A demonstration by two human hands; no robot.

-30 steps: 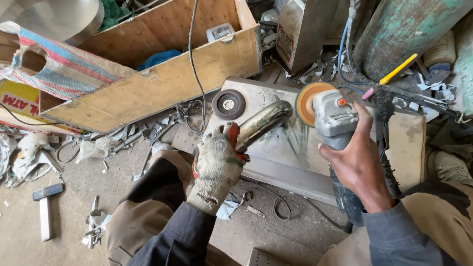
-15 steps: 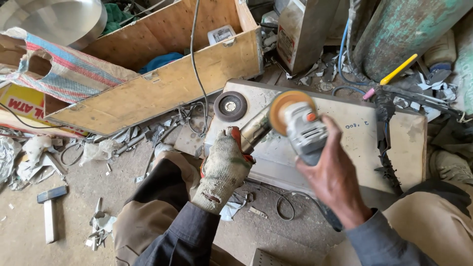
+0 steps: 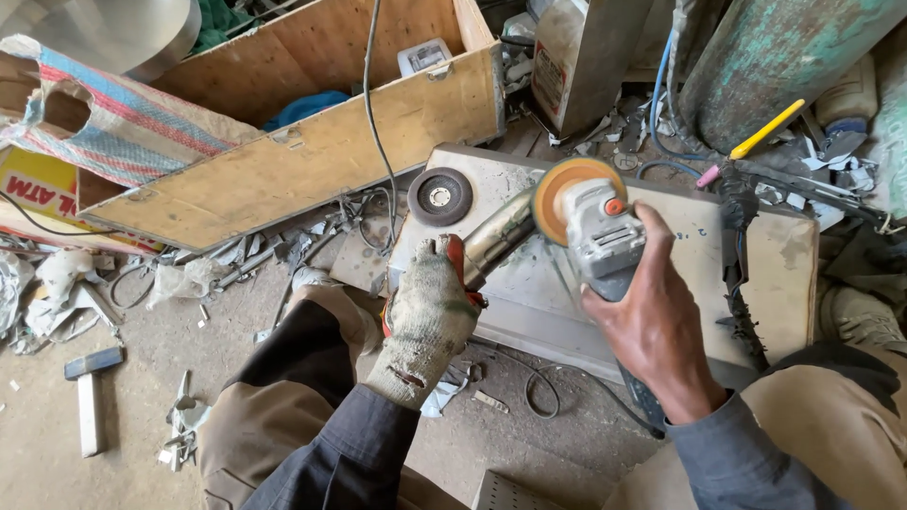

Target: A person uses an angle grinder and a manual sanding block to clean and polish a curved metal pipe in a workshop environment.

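My left hand [image 3: 427, 319], in a worn knit glove, grips the near end of a shiny metal pipe [image 3: 498, 240] that slants up across a grey metal block [image 3: 680, 255]. My bare right hand [image 3: 652, 331] holds a grey angle grinder [image 3: 597, 227] by its body. The grinder's orange flap disc [image 3: 559, 194] sits against the far end of the pipe. A spare dark grinding disc [image 3: 440, 195] lies flat on the block's near-left corner.
A long wooden crate [image 3: 312, 161] stands to the left with a cable running over it. A hammer [image 3: 90, 397] lies on the dusty floor at lower left. Scrap metal litters the ground. A green cylinder [image 3: 775, 57], a yellow-handled tool [image 3: 765, 130] and a clamp [image 3: 737, 255] are at right.
My right hand has brought the grinder leftward from the right side of the block until its disc meets the pipe. My left hand keeps its hold on the pipe.
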